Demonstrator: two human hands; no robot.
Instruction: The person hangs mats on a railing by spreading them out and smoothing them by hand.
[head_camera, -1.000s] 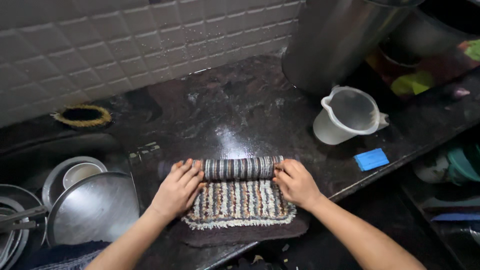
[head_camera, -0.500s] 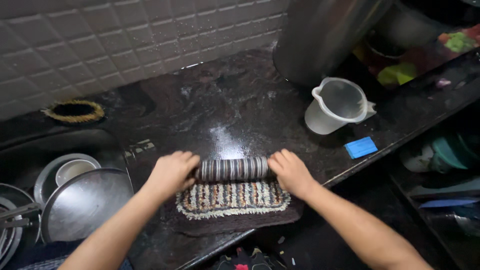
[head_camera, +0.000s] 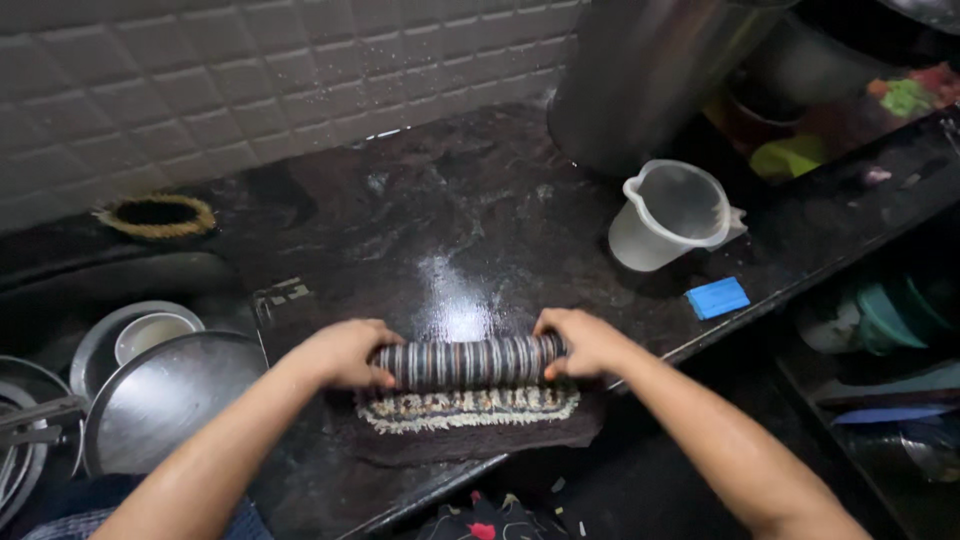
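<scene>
1. Most of the striped mat (head_camera: 467, 362) is already rolled; it lies on the wet dark counter (head_camera: 450, 230), near its front edge.
2. Left hand (head_camera: 345, 352) and right hand (head_camera: 580, 342) have fingers curled around the roll's ends.
3. Only a narrow fringed strip (head_camera: 468, 408) is left flat, so in my judgement the rolling is nearly complete.

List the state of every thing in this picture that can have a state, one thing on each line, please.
Striped mat: mostly rolled, a short strip lies flat.
Left hand: closed on the left end of the roll.
Right hand: closed on the right end of the roll.
Plastic jug: upright, looks empty.
Countertop: wet, shiny.
Blue sponge: lying flat, untouched.
Steel plates: stacked in the sink.
</scene>
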